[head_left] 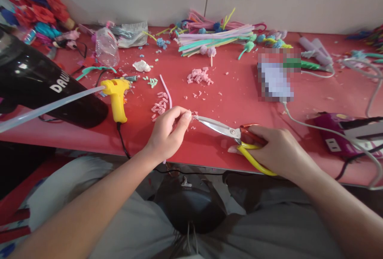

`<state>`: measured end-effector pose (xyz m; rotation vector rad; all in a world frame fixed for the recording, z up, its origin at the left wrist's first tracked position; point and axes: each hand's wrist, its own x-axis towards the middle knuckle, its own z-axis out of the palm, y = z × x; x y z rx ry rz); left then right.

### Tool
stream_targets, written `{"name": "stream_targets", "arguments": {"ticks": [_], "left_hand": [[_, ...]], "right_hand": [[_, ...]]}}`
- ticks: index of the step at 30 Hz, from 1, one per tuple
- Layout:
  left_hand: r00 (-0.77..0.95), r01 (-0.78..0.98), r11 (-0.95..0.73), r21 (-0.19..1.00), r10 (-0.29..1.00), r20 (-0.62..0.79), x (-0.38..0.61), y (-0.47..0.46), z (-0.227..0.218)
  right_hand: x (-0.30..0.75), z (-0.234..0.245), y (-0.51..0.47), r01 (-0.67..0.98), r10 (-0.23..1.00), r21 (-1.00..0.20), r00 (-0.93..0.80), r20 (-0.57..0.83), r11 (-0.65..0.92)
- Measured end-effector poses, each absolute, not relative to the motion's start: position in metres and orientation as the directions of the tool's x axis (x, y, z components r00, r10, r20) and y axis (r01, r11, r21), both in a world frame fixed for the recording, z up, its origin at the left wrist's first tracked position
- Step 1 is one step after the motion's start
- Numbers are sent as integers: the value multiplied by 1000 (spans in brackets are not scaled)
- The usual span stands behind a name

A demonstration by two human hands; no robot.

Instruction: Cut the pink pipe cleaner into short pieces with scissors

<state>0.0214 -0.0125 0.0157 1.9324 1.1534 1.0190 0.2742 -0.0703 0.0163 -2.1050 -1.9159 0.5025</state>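
Observation:
My left hand point(170, 131) is closed in a pinch, thumb against forefinger, right at the tips of the scissors. Whatever it pinches is too small to make out; pinkish bits show beside the fingertips. A pair of scissors point(220, 126) with one red and one yellow handle is gripped in my right hand point(275, 149), blades pointing left and nearly together. A lilac pipe cleaner point(166, 89) runs behind my left hand, and I cannot tell if the hand holds it. Short pink pieces point(160, 105) lie beside that hand, with another pink pile point(200, 76) farther back.
A yellow glue gun point(117, 97) with a long glue stick stands left, before a black tumbler point(44, 79). Pipe cleaners point(215, 40) lie along the back. At right are a blurred-out device point(275, 79) on a white cable and a purple power strip point(335, 135).

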Motion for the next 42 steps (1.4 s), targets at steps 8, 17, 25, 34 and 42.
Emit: {"name": "stream_targets", "arguments": {"ticks": [8, 17, 25, 34, 42], "left_hand": [[309, 372, -383, 846, 910, 276, 21, -12, 15], [299, 378, -412, 829, 902, 312, 22, -13, 14], [315, 377, -433, 819, 891, 327, 22, -12, 15], [326, 384, -439, 812, 888, 326, 22, -12, 15], [333, 378, -450, 809, 882, 334, 22, -13, 15]], "right_hand": [[273, 17, -70, 890, 990, -436, 104, -95, -135], [275, 14, -72, 894, 994, -439, 64, -86, -96], [273, 13, -69, 898, 994, -426, 84, -73, -108], [273, 13, -68, 899, 995, -428, 78, -55, -94], [273, 13, -71, 883, 995, -460, 90, -33, -96]]}}
